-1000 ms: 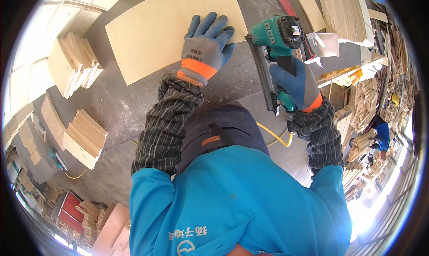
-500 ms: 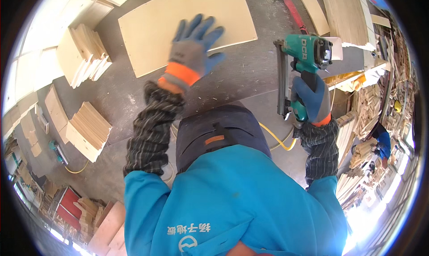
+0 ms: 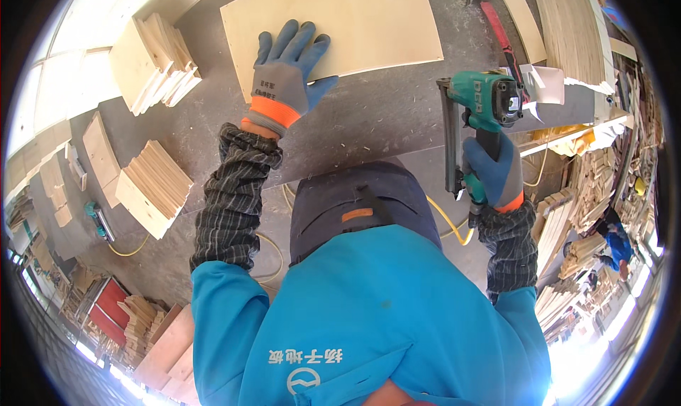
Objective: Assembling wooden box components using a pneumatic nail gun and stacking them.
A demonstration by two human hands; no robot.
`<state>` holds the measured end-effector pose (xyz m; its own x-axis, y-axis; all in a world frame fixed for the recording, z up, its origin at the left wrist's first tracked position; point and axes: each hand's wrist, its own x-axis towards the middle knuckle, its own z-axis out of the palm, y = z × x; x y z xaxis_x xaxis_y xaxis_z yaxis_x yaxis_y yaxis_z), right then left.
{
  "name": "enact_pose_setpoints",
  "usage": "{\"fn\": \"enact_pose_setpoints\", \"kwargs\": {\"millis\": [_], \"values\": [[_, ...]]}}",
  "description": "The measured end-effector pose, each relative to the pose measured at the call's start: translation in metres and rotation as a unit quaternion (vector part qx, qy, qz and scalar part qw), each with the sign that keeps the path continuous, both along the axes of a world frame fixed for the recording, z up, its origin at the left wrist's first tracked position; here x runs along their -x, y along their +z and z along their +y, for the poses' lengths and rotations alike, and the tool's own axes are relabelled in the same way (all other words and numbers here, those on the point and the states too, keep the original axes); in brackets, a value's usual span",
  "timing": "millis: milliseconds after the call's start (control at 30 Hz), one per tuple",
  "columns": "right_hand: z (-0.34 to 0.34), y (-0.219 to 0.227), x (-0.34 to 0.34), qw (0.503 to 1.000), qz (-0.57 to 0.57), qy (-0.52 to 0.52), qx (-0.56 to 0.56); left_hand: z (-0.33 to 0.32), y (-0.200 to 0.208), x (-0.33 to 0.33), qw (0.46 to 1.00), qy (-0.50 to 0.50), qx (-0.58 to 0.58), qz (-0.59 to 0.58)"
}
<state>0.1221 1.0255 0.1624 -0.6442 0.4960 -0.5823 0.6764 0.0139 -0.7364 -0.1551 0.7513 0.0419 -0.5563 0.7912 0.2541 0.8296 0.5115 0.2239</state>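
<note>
My left hand (image 3: pixel 287 69), in a blue and grey glove with an orange cuff, lies flat with fingers spread on the near edge of a pale plywood sheet (image 3: pixel 369 19) on the grey workbench (image 3: pixel 369 122). My right hand (image 3: pixel 491 172), in a matching glove, grips the handle of a teal pneumatic nail gun (image 3: pixel 482 108). The gun is held upright off the right side of the bench, apart from the sheet. A yellow air hose (image 3: pixel 447 225) trails below it.
Stacks of small wooden boards (image 3: pixel 152 186) and open wooden boxes (image 3: pixel 152 62) stand at the left. A red-handled tool (image 3: pixel 500 30) and more plywood (image 3: pixel 567 23) lie at the back right. Wood piles (image 3: pixel 582 214) crowd the right side, where another person (image 3: pixel 618 246) is bent over.
My right hand has carried the nail gun rightward and away from the sheet. My left hand has stayed spread on the sheet's near edge.
</note>
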Motion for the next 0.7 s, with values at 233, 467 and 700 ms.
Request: {"fn": "enact_pose_setpoints", "kwargs": {"millis": [233, 467, 700], "values": [[-0.032, 0.005, 0.023, 0.999, 0.028, 0.005, 0.024, 0.0, -0.006, -0.004, 0.999, -0.004, -0.03, 0.022], [-0.058, 0.011, 0.059, 0.995, 0.043, 0.078, 0.041, -0.004, -0.012, -0.008, 0.999, -0.007, -0.04, 0.024], [-0.079, 0.003, 0.087, 0.993, 0.032, 0.087, 0.074, -0.005, -0.014, -0.012, 0.999, -0.002, -0.032, 0.025]]}}
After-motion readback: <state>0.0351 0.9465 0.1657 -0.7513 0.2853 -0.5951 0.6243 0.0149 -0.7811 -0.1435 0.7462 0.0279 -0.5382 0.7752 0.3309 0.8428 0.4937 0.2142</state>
